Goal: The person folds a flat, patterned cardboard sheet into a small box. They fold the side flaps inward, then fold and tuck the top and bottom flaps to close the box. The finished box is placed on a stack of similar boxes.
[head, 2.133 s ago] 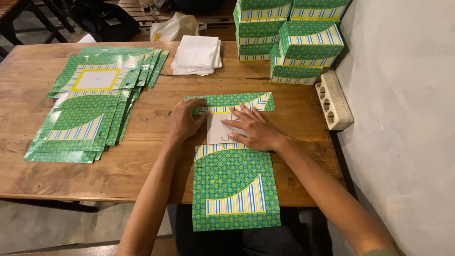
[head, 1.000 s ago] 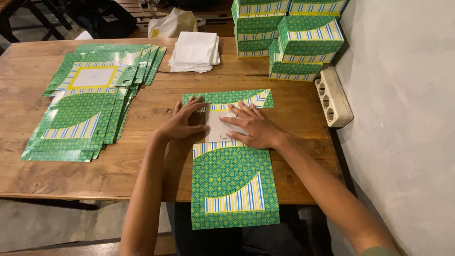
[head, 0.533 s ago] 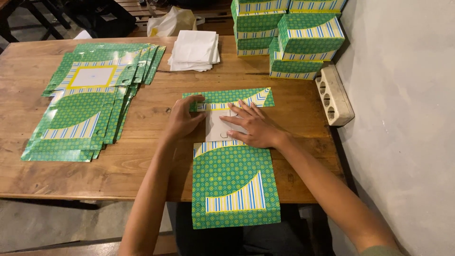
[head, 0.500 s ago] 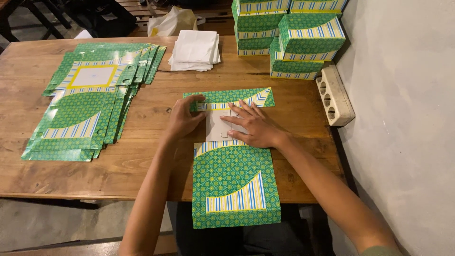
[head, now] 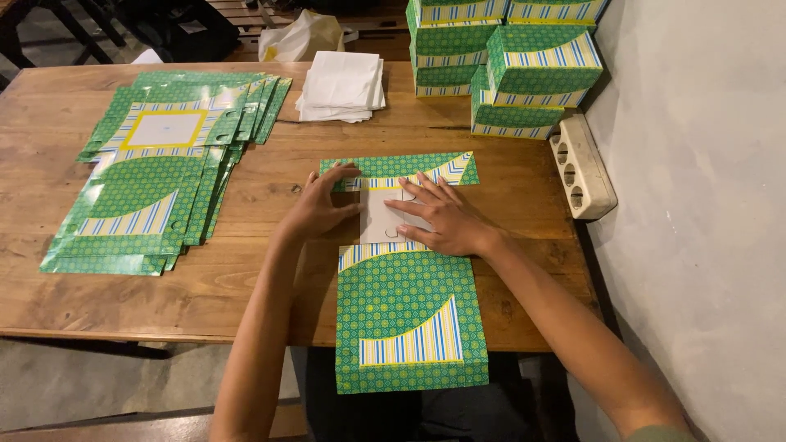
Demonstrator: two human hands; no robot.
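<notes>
Left hand point(head: 321, 206): fingers spread flat, pressing the flat box blank point(head: 407, 315) on the worktop point(head: 246, 286).
Right hand point(head: 438, 217): flat, open, pressing too.
Blank's long axis: runs away from the person, under both palms.

Our table, edge to edge

We see the flat box sheet point(head: 409, 319) at the table's point(head: 49, 303) near edge, overhanging it, both hands on its far part; the pile of flat sheets point(head: 160, 172) toward the left edge; napkins point(head: 342, 84) at the far edge; stacked boxes point(head: 508, 61) in the far right corner; a power strip point(head: 581, 168) along the right edge.
</notes>
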